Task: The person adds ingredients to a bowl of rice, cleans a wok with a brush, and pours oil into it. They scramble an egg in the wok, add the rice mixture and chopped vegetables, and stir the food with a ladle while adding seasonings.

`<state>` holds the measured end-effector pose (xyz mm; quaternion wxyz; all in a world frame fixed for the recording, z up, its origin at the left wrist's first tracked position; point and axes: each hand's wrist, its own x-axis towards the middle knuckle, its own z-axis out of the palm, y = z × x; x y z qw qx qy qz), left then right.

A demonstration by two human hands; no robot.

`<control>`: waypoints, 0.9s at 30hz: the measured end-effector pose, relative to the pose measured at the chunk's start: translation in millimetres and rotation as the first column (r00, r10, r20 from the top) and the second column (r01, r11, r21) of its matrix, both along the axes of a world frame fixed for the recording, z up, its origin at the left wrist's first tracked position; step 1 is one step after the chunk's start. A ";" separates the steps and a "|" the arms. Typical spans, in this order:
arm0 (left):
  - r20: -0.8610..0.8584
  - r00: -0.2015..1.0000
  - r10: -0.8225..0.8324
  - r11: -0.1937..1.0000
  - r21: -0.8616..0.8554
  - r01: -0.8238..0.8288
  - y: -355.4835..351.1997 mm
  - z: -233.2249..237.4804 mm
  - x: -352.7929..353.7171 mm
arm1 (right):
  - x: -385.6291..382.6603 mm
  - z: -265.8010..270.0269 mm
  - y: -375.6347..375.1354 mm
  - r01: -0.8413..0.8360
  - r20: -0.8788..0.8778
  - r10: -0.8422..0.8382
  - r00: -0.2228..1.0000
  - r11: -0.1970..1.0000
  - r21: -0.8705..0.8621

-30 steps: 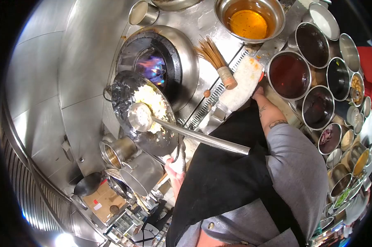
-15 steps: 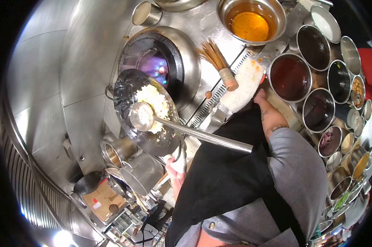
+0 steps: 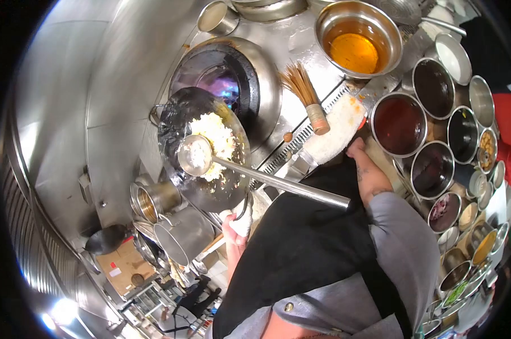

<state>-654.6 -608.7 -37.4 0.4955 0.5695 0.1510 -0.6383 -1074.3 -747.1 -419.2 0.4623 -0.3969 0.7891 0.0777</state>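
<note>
My left hand (image 3: 233, 234) grips the wok's handle through a white cloth (image 3: 245, 217). The dark wok (image 3: 201, 150) is tilted beside the burner and holds fried rice (image 3: 216, 135). A steel ladle (image 3: 194, 155) lies in the wok with rice in its bowl. Its long handle (image 3: 289, 186) reaches back to my black apron, and no hand is on it. My right hand (image 3: 361, 158) rests at the counter edge, touching the end of a white towel (image 3: 334, 127), with its fingers partly hidden.
The lit burner ring (image 3: 233, 79) is behind the wok, with a bamboo brush (image 3: 309, 99) beside it. A bowl of oil (image 3: 357, 39) and several sauce and seasoning tins (image 3: 399, 124) line the right. Steel pots (image 3: 179, 234) stand lower left.
The wok and ladle have shifted slightly toward the burner and the rice has spread higher in the pan. My right hand has slid a little nearer my body along the towel.
</note>
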 end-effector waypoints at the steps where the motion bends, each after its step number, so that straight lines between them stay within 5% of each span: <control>1: 0.008 1.000 -0.024 0.999 -0.030 0.024 2.6 -3.9 4.7 | -3.0 18.7 -5.4 0.016 0.074 -0.023 0.997 0.995 0.094; 2: 0.007 0.999 -0.037 0.997 -0.067 0.038 1.6 -1.0 0.8 | -3.9 80.0 -12.4 -0.192 0.136 0.166 0.977 0.959 0.208; 5: 0.076 0.997 -0.011 0.994 -0.107 0.019 -12.6 4.8 -14.9 | -17.2 193.3 8.0 -0.423 0.359 0.403 0.842 0.906 -0.024; 6: 0.106 0.994 0.016 0.995 -0.099 -0.006 -13.4 5.6 -21.7 | -21.9 239.5 1.0 -0.532 0.474 0.560 0.679 0.821 -0.209; 7: 0.106 0.994 0.035 0.994 -0.108 -0.023 -16.2 8.5 -28.1 | -21.4 217.2 15.5 -0.298 0.690 0.410 0.597 0.911 -0.284; 8: 0.103 0.993 0.050 0.992 -0.120 -0.037 -23.0 11.4 -33.6 | -8.0 309.4 -1.6 -0.204 0.611 0.609 0.506 0.773 -0.601; 10: 0.023 0.999 0.042 0.988 -0.148 -0.038 -43.8 10.9 -35.9 | 28.1 358.4 -30.0 -0.218 0.388 0.773 0.502 0.547 -0.808; 12: -0.014 0.997 0.072 0.973 -0.217 -0.074 -65.3 -0.6 -33.1 | 71.9 374.6 -64.2 -0.206 0.195 0.836 0.514 0.340 -0.918; 13: -0.037 0.997 0.066 0.963 -0.259 -0.073 -72.1 -13.2 -25.5 | 94.7 386.9 -85.4 -0.167 0.228 0.846 0.481 0.345 -0.924; 17: 0.010 0.994 0.108 0.944 -0.316 -0.099 -123.6 -26.3 -18.2 | 178.4 464.9 -154.8 0.110 0.013 0.975 0.222 -0.011 -0.994; 19: 0.003 0.994 0.107 0.931 -0.352 -0.099 -156.0 -28.8 -8.9 | 235.3 457.8 -186.1 0.156 0.427 0.896 -0.117 0.442 -0.883; 21: 0.026 0.994 0.110 0.935 -0.340 -0.095 -179.6 -41.3 -6.6 | 273.7 482.4 -220.6 -0.097 0.265 0.940 0.216 0.291 -0.952; 23: -0.043 0.996 0.074 0.911 -0.403 -0.085 -171.0 -48.6 -3.6 | 307.6 525.3 -230.9 0.199 0.293 0.894 0.339 0.236 -0.951; 25: -0.172 0.985 0.015 0.898 -0.430 -0.089 -166.6 -7.1 -1.6 | 319.0 565.2 -241.5 0.470 0.483 0.818 0.312 0.308 -0.827; 27: -0.200 0.978 0.060 0.868 -0.474 -0.150 -161.3 -6.8 -0.9 | 308.4 562.8 -252.4 0.510 0.578 0.813 0.074 0.467 -0.722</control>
